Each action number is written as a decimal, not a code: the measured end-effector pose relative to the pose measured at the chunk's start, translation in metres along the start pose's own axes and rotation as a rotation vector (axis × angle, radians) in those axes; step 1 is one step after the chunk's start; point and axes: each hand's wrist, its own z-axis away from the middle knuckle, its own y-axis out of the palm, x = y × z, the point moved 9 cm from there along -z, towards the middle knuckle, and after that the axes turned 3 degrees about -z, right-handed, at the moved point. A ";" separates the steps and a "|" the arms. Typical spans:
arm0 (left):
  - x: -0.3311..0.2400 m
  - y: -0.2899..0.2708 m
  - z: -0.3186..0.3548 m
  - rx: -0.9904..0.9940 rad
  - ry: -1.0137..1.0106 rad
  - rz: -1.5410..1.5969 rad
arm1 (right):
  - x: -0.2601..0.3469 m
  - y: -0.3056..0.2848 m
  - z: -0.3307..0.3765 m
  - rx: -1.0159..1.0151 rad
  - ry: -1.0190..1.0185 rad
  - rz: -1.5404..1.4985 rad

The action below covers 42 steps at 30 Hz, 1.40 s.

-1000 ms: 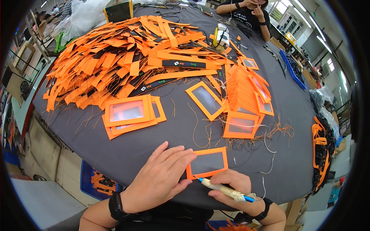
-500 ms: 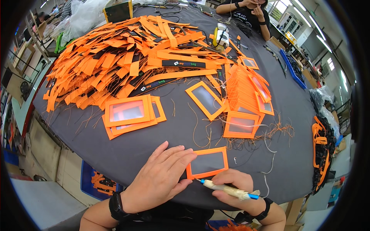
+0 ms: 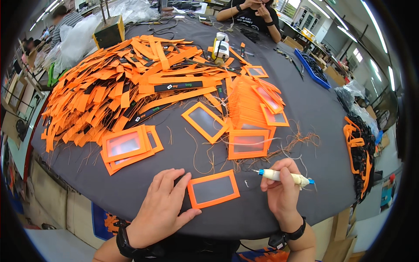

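An orange-bordered rectangular window panel (image 3: 213, 189) with a clear centre lies flat on the dark tabletop in front of me. My left hand (image 3: 164, 201) rests open at its left side, fingers stretched, the thumb touching its lower left corner. To the right, and apart from the panel, my right hand (image 3: 283, 188) grips a pen-shaped tool (image 3: 286, 178). That tool has a cream wrapped barrel, blue ends and a thin metal tip pointing left; a thin pale wire lies behind it. Beyond the panel sit a stack of similar panels (image 3: 248, 144) and a smaller pile (image 3: 123, 146).
A big heap of orange and black strips (image 3: 100, 87) covers the far left. Loose threads (image 3: 305, 139) lie by the panel stack. A white and yellow bottle (image 3: 221, 49) stands farther back. A blue tray (image 3: 312, 67) is at the right edge; another person (image 3: 255, 19) sits across the table.
My right hand has lifted the pen-shaped tool off the panel's lower edge and moved up and right. My left hand stays by the panel with fingers slightly more spread. The view has shifted.
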 end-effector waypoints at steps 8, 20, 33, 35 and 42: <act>-0.011 0.000 -0.008 0.028 0.077 -0.066 | 0.006 0.013 -0.006 0.166 0.111 0.310; -0.008 0.014 -0.051 0.214 0.152 -0.301 | 0.042 0.058 -0.026 0.352 -0.334 0.757; -0.029 -0.010 -0.074 0.192 0.088 0.367 | 0.039 0.048 -0.015 0.320 -0.388 0.769; -0.011 -0.005 -0.086 0.040 -0.066 0.912 | 0.046 0.039 -0.015 0.214 -0.338 0.679; -0.024 0.049 -0.095 0.273 -0.228 1.447 | 0.039 0.026 -0.019 0.096 -0.224 0.368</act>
